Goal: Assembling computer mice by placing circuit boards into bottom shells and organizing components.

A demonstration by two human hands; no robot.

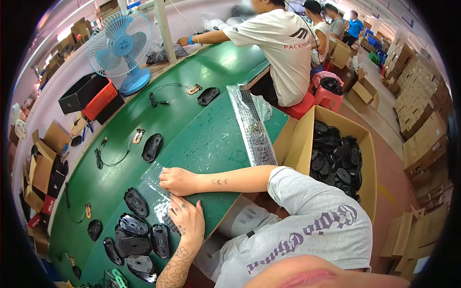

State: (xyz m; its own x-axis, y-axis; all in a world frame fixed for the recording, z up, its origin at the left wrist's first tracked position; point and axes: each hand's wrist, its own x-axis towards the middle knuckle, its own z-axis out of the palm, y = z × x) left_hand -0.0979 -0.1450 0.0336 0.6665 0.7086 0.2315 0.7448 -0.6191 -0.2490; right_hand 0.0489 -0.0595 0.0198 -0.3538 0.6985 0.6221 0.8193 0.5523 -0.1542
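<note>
The person's two hands are close together over a clear plastic sheet (152, 187) on the green desk (192, 139). The sheet lies at the near side, just beside a bunch of black mouse shells (136, 201). The right hand (178, 181) has its fingers curled in at the sheet's edge. The left hand (187, 217) is just below it, its fingers bent a little and its thumb held apart. The fingertips are hard to see, so I cannot tell if either hand pinches the sheet or only presses on it.

The step in hand looks like working on the sheet, maybe smoothing it or picking at it. I think the next move calls for one hand to keep the sheet still and the other to take a light pinch, without bumping the shells.
</note>
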